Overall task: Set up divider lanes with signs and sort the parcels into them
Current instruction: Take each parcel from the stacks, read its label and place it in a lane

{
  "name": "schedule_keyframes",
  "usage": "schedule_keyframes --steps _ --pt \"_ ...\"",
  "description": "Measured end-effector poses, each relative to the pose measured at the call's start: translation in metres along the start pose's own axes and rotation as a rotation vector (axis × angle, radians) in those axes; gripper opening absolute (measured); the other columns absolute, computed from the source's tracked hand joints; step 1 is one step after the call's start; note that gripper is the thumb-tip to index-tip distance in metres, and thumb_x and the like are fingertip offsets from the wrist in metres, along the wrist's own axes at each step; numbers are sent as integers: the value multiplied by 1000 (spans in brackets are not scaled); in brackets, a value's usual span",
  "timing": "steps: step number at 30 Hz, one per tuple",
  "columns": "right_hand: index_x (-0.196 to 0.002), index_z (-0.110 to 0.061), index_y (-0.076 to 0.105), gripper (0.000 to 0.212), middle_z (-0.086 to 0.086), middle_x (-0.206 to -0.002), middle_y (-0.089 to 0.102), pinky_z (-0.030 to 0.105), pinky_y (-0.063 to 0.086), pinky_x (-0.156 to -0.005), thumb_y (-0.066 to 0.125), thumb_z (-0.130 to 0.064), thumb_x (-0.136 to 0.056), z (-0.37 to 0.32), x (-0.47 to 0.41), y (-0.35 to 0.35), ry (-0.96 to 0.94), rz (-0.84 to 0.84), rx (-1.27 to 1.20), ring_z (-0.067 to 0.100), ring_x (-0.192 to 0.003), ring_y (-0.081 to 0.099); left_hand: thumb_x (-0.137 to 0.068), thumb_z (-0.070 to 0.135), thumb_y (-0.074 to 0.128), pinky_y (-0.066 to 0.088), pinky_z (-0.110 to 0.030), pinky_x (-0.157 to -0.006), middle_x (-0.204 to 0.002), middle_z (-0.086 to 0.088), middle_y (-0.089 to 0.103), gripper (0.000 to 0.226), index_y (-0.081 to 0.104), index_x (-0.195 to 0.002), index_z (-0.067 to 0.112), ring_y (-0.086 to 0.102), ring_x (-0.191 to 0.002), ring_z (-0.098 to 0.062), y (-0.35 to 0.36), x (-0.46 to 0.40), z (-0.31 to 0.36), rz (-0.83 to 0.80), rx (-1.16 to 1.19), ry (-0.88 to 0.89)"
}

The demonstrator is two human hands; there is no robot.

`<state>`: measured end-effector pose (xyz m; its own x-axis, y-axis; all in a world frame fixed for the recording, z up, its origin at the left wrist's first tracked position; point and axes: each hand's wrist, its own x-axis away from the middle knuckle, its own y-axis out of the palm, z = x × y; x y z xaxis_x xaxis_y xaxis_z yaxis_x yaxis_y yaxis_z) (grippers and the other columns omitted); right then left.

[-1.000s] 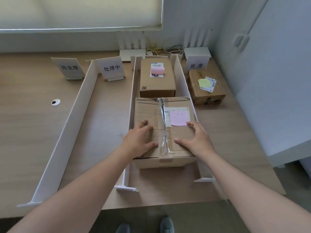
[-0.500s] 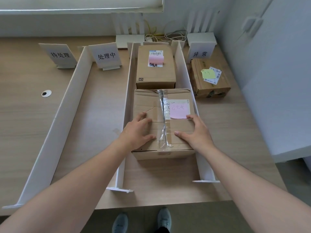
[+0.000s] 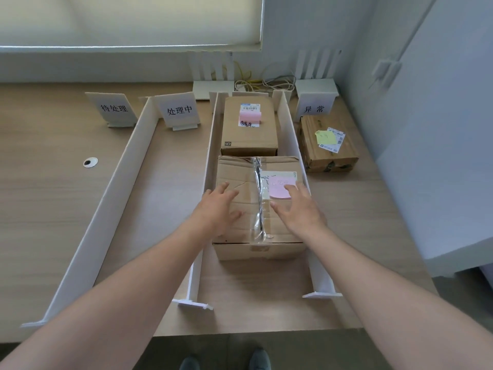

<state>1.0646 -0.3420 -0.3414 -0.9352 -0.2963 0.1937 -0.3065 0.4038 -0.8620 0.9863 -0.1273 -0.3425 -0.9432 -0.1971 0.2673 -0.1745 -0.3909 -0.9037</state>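
Head view showed both hands flat on the near box (image 3: 257, 206), fingers spread, gripping nothing: left hand (image 3: 217, 209) at nine o'clock of the tape seam, right hand (image 3: 298, 209) at three, fingertips touching the pink note (image 3: 280, 189). Sat between two white dividers (image 3: 206, 182), just behind it at twelve o'clock another box (image 3: 249, 129) with a pink note too, so probably sorted by colour. Lay outside the lane at two o'clock a third box (image 3: 329, 145), yellow-noted, by its sign (image 3: 314, 108). Seemed pressed down to seat the parcel squarely on the bench (image 3: 53, 209).
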Motion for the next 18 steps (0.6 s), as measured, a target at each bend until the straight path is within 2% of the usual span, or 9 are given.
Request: schedule_keyframes --steps 2,5,8,11,18 --pt "-154 -30 41 61 -5 -166 29 41 37 -111 49 -57 -100 -21 6 -12 -76 2 6 23 -148 35 -101 50 52 34 -52 -118 -168 -2 24 59 40 -155 30 31 -148 -39 -22 9 3 50 -6 -23" --pt "-153 -30 45 55 -3 -159 43 41 39 -110 40 -55 -104 -56 18 -29 -241 73 68 23 -144 41 -104 45 44 41 -52 -112 -163 -3 33 50 44 -151 27 41 -140 -39 -55 32 4 136 -15 -49" --pt "-155 -31 43 58 -2 -163 38 44 31 -119 35 -58 -104 -100 34 -45 -351 92 110 25 -151 31 -106 45 40 39 -48 -113 -158 -5 41 48 48 -148 23 42 -140 -36 -90 63 -3 243 -12 -74" --pt "-155 -30 44 60 0 -163 38 45 28 -122 34 -59 -104 -144 49 -52 -469 94 171 30 -152 30 -107 50 36 30 -46 -120 -164 -3 34 54 42 -154 25 35 -147 -31 -122 97 -18 343 -46 -111" --pt "-159 -35 34 60 -2 -166 32 47 22 -123 26 -59 -104 -253 105 -40 -691 60 274 29 -154 25 -105 49 36 35 -48 -116 -159 -5 42 52 48 -149 23 43 -141 -32 -175 190 -84 467 -84 -256"
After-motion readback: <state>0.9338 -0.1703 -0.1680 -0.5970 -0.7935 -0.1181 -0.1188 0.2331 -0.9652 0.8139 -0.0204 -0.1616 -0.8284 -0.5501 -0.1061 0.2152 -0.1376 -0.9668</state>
